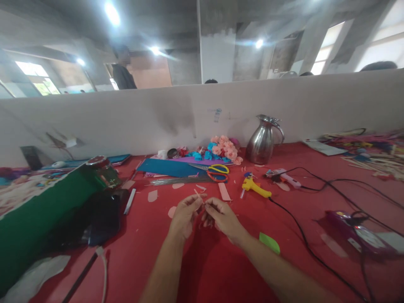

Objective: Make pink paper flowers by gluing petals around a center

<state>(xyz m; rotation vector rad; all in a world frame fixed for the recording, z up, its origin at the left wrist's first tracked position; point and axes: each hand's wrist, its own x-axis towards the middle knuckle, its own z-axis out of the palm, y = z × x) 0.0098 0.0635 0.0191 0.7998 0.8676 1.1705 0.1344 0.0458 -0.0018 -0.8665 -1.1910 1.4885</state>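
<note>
My left hand (184,214) and my right hand (221,215) meet over the red table (208,261), fingertips pinched together on a small pink paper piece (199,197). Both hands are closed on it. Loose pink petal cut-outs (152,195) and a pink strip (224,192) lie just beyond my fingers. A green leaf cut-out (269,243) rests beside my right forearm.
Scissors (217,171), a blue sheet (168,167), thin wires (176,181) and paper flowers (224,148) sit behind. A steel jug (261,141), two glue guns (254,187) with cables, a purple iron (358,229) are right. A green roll (41,219) and dark bag (97,219) are left.
</note>
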